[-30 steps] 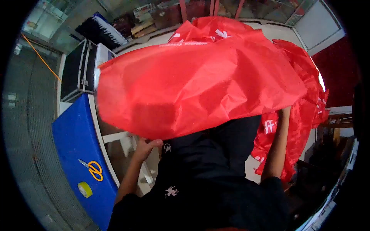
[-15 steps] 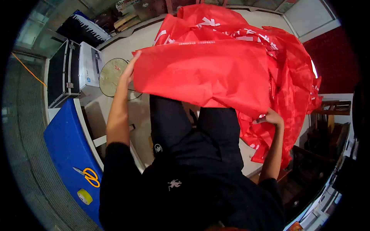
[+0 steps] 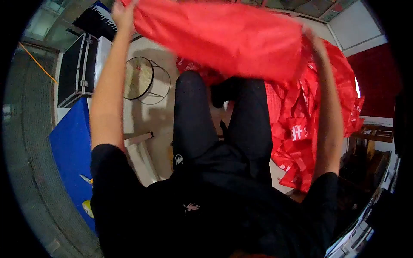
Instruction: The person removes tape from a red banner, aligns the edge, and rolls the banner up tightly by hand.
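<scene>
A broad red cloth banner (image 3: pixel 223 38) is stretched between my two hands, raised in front of me and blurred by motion. My left hand (image 3: pixel 124 16) is closed on its left end at the top edge of the view. At the right end, my right hand (image 3: pixel 312 36) grips the cloth, its fingers smeared and partly hidden. More of the red cloth, printed with white characters (image 3: pixel 300 132), hangs and lies in loose folds to the right of my legs.
A round stool (image 3: pixel 140 78) stands beyond my left arm, near a black hard case (image 3: pixel 77 71). On the blue tabletop (image 3: pixel 69 146) at left lie partly hidden scissors (image 3: pixel 86 178) and a yellow tape roll (image 3: pixel 87 208). Dark wooden furniture (image 3: pixel 372 133) stands at right.
Both hands have risen and moved farther forward, lifting the stretched part of the banner upward. My legs and the stool are more exposed; my left arm now covers part of the scissors and tape.
</scene>
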The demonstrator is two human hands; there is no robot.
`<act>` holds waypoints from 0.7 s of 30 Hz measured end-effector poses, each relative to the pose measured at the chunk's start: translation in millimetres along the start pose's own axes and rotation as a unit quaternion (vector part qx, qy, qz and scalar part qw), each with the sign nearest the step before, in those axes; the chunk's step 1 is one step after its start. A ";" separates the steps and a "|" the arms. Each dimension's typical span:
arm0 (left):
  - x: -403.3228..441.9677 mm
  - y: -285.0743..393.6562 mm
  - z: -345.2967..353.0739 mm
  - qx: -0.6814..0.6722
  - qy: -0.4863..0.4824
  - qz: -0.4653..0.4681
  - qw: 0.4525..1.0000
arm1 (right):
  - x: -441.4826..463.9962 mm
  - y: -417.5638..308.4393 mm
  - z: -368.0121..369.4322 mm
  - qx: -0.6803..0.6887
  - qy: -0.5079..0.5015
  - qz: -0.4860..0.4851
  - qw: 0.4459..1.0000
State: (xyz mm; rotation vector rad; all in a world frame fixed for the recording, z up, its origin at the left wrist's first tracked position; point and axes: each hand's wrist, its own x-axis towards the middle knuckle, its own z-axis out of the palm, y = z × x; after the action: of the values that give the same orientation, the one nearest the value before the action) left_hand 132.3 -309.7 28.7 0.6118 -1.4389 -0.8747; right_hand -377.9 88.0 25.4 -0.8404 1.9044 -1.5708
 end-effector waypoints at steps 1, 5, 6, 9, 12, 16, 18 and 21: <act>37.4 39.4 2.5 0.076 0.036 0.069 0.994 | 24.8 -52.4 -4.9 -0.132 0.038 -0.039 0.990; 75.1 199.7 26.8 -0.172 -0.030 0.165 0.971 | -23.7 -197.9 -2.2 0.043 0.037 -0.297 0.953; 64.1 221.4 27.5 -0.198 -0.040 0.132 0.970 | -26.4 -198.2 -1.9 0.105 0.054 -0.336 0.934; 53.3 229.9 -3.3 -0.138 -0.084 0.058 0.985 | 7.5 -133.6 -60.9 -0.253 0.147 -0.548 0.784; 14.6 215.2 -45.9 -0.073 -0.100 -0.015 0.992 | -40.4 -47.0 -73.6 -0.457 0.163 -0.530 0.696; -46.3 171.0 -112.6 -0.055 -0.150 -0.197 0.967 | -99.9 81.8 -74.4 0.273 0.028 -0.075 0.959; -87.8 184.9 -102.2 -0.083 -0.105 -0.224 0.965 | -134.8 110.9 -81.2 0.231 0.000 -0.040 0.972; -116.7 177.8 -110.3 -0.097 -0.120 -0.264 0.952 | -165.2 130.4 -84.4 0.156 -0.021 -0.002 0.988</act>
State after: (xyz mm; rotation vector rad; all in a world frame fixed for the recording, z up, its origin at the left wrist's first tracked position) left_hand 275.4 -130.2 97.3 0.7758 -1.3997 -1.5391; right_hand -346.6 283.3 -85.4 -0.7333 1.5717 -1.7788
